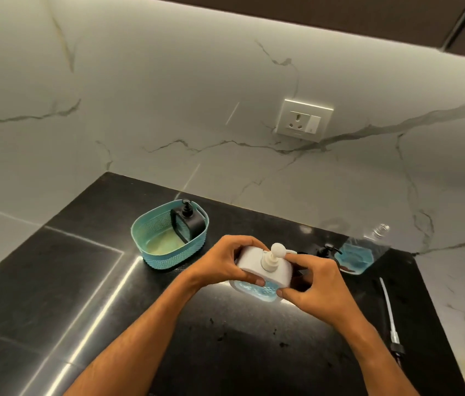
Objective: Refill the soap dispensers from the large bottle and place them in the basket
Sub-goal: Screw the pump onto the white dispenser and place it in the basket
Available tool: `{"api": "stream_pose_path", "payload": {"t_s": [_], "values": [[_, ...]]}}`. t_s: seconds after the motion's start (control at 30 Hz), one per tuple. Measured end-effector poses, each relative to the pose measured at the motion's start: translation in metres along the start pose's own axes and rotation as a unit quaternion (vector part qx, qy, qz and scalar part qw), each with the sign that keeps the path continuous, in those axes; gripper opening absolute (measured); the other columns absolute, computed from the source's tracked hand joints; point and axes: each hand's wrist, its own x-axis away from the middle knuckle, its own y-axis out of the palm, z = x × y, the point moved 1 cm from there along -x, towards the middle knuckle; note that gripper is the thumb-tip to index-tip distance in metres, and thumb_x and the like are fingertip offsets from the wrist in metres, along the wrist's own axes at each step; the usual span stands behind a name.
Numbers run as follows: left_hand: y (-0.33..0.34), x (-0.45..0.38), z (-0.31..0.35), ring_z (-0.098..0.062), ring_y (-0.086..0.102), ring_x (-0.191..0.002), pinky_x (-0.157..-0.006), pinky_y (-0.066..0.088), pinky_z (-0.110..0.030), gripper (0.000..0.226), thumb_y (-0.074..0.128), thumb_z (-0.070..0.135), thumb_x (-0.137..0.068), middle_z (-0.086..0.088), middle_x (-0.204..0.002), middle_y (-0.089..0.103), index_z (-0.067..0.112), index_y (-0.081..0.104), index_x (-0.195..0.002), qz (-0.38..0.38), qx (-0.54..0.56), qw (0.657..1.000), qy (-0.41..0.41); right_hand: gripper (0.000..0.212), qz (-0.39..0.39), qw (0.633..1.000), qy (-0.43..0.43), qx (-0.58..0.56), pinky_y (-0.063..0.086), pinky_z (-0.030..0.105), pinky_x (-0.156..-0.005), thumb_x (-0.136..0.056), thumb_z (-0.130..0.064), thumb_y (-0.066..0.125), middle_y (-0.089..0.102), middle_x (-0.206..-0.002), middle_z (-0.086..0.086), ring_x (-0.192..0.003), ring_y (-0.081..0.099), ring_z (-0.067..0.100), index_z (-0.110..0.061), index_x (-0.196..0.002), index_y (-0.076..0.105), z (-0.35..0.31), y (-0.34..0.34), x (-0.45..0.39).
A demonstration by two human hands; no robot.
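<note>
A white soap dispenser (pixel 262 274) with a white pump head and blue soap in its clear lower part is over the black counter (pixel 54 281). My left hand (pixel 225 264) grips its left side and my right hand (pixel 317 284) grips its right side. Behind and to the left stands a teal basket (pixel 154 247) holding a black dispenser (pixel 190 224) against its far right wall. The large clear bottle (pixel 359 252) with blue soap stands at the right, uncapped. A second black pump (pixel 327 250) shows just behind my right hand, mostly hidden.
A long pump tube with its cap (pixel 389 312) lies on the counter near the right edge. The marble wall carries a socket plate (pixel 302 120). The counter ends at the right, close to the tube.
</note>
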Motion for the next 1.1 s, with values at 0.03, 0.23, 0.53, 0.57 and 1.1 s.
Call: {"api": "stream_pose_path", "payload": {"t_s": [0.03, 0.23, 0.53, 0.57, 1.1], "values": [[-0.011, 0.003, 0.000, -0.019, 0.066, -0.120, -0.101, 0.058, -0.039, 0.058, 0.093, 0.010, -0.073, 0.001, -0.123, 0.070, 0.011, 0.067, -0.125, 0.013, 0.001, 1.000, 0.002, 0.064, -0.002, 1.000, -0.004, -0.012, 0.052, 0.006, -0.080, -0.068, -0.025, 0.095, 0.061, -0.113, -0.029, -0.104, 0.063, -0.009, -0.024, -0.126, 0.068, -0.006, 0.004, -0.006], [-0.080, 0.025, 0.000, -0.024, 0.067, -0.121, -0.101, 0.057, -0.040, 0.061, 0.094, 0.003, -0.069, -0.005, -0.122, 0.072, 0.008, 0.067, -0.123, 0.096, 0.000, 0.995, 0.019, 0.053, 0.025, 0.995, -0.026, -0.091, 0.062, 0.024, -0.080, -0.066, -0.026, 0.096, 0.074, -0.109, -0.015, -0.100, 0.070, 0.005, -0.030, -0.114, 0.074, -0.047, 0.044, -0.050], [-0.170, 0.041, -0.020, -0.012, 0.065, -0.122, -0.105, 0.055, -0.035, 0.064, 0.088, 0.000, -0.075, 0.004, -0.126, 0.070, 0.017, 0.066, -0.132, 0.238, -0.120, 0.964, 0.012, 0.048, 0.092, 0.989, -0.060, -0.096, 0.062, 0.026, -0.068, -0.064, -0.035, 0.094, 0.077, -0.096, -0.008, -0.083, 0.072, 0.007, -0.019, -0.106, 0.080, -0.096, 0.117, -0.131], [-0.177, 0.041, -0.025, -0.013, 0.064, -0.123, -0.106, 0.055, -0.036, 0.065, 0.086, -0.002, -0.076, 0.003, -0.128, 0.069, 0.016, 0.065, -0.135, 0.241, -0.129, 0.962, 0.002, 0.047, 0.096, 0.989, -0.061, -0.089, 0.061, 0.026, -0.067, -0.064, -0.037, 0.094, 0.076, -0.094, -0.008, -0.081, 0.071, 0.007, -0.019, -0.105, 0.080, -0.098, 0.124, -0.139], [-0.221, 0.013, -0.109, -0.017, 0.060, -0.116, -0.102, 0.052, -0.039, 0.062, 0.083, -0.002, -0.075, 0.002, -0.125, 0.065, 0.019, 0.063, -0.130, 0.076, -0.301, 0.946, -0.095, 0.051, 0.089, 0.995, 0.013, 0.046, 0.054, 0.021, -0.073, -0.061, -0.041, 0.094, 0.062, -0.098, -0.005, -0.085, 0.056, 0.006, -0.021, -0.104, 0.075, -0.074, 0.212, -0.168]]}}
